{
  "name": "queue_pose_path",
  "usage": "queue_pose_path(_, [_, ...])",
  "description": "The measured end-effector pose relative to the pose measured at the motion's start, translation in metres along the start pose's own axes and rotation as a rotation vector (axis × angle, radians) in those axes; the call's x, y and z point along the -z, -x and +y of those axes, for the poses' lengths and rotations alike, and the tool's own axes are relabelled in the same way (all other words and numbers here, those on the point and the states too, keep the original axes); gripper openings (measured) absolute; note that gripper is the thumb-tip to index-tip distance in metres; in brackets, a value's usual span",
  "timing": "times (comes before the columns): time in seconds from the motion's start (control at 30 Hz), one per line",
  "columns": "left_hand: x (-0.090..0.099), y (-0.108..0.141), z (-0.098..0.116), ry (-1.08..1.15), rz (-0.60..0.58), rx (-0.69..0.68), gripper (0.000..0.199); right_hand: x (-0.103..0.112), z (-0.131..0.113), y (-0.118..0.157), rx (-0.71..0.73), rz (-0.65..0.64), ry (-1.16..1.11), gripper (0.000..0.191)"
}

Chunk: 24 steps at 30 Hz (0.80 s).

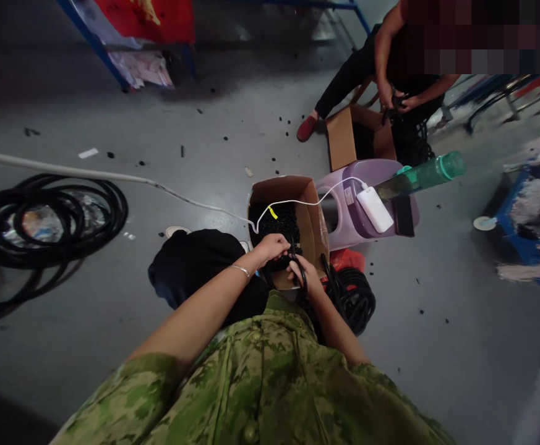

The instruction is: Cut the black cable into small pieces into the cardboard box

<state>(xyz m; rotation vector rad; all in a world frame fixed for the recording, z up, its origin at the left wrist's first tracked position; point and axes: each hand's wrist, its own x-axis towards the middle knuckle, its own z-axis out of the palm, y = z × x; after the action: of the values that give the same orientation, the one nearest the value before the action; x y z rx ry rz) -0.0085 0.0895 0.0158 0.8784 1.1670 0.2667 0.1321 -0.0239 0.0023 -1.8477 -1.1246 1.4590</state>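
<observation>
Above an open cardboard box (313,238), both of my hands meet close together. My left hand (272,248) is closed in a pinch near the box's middle; what its fingers hold blends into the dark contents. Just to its right, my right hand (305,275) is wrapped round what look like black-handled scissors (302,271), pointing toward my left fingertips. Small black pieces (281,222) fill much of the box. A coil of black tubing or strip (355,303) lies on the floor beside my right forearm.
A purple stool (337,185) carries a white power bank (374,209) and a green bottle (430,176). A white cable (195,203) crosses over the box. At left lies a large black coil (70,247). Across from me, a co-worker's hands (397,99) work above another box (341,139).
</observation>
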Motion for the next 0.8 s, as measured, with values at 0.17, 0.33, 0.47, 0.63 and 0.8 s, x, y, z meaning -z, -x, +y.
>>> queue_pose_path(0.17, [0.001,-0.002,0.001,0.04,0.013,-0.018,0.022,0.001,-0.008,-0.012,0.034,-0.002,0.01,0.051])
queue_pose_path(0.33, [0.001,-0.006,-0.001,0.029,0.032,-0.019,0.021,-0.004,-0.001,-0.011,0.057,0.052,0.124,0.052])
queue_pose_path(0.47, [0.0,-0.007,-0.001,0.054,0.048,-0.014,0.021,-0.009,0.003,-0.006,0.066,0.129,0.257,0.049])
queue_pose_path(0.63, [-0.003,-0.005,0.002,0.089,0.084,-0.02,0.021,-0.011,0.003,-0.005,0.125,0.195,0.401,0.046])
queue_pose_path(0.8, [-0.004,-0.003,0.002,0.073,0.103,0.008,0.013,-0.014,0.006,-0.007,0.136,0.209,0.393,0.044])
